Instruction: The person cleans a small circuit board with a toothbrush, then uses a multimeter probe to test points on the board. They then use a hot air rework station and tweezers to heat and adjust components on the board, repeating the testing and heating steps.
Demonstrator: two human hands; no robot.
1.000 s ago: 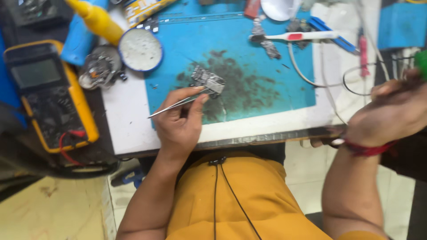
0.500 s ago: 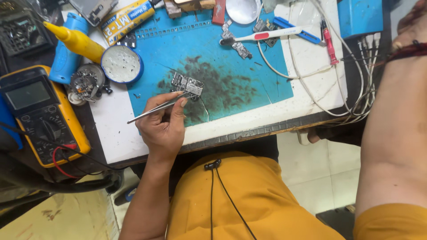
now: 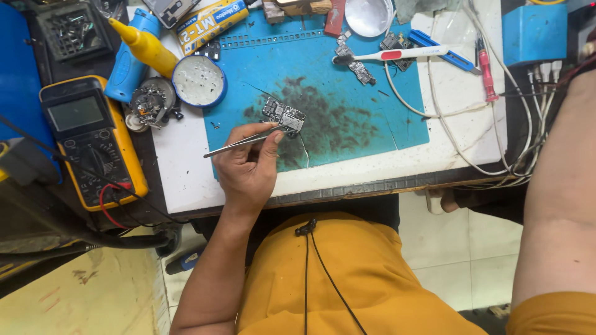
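Left hand (image 3: 248, 170) fingers stay pinched on tweezers (image 3: 245, 141), tips touching the circuit board (image 3: 284, 115) at one o'clock; right hand has left view, only forearm (image 3: 559, 205) showing.

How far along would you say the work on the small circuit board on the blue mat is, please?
Done: the bare circuit board lies out on the blue mat, with other loose board pieces nearby. In hand: the left hand holds tweezers against it. Left: the yellow multimeter sits untouched; the right hand is out of view.
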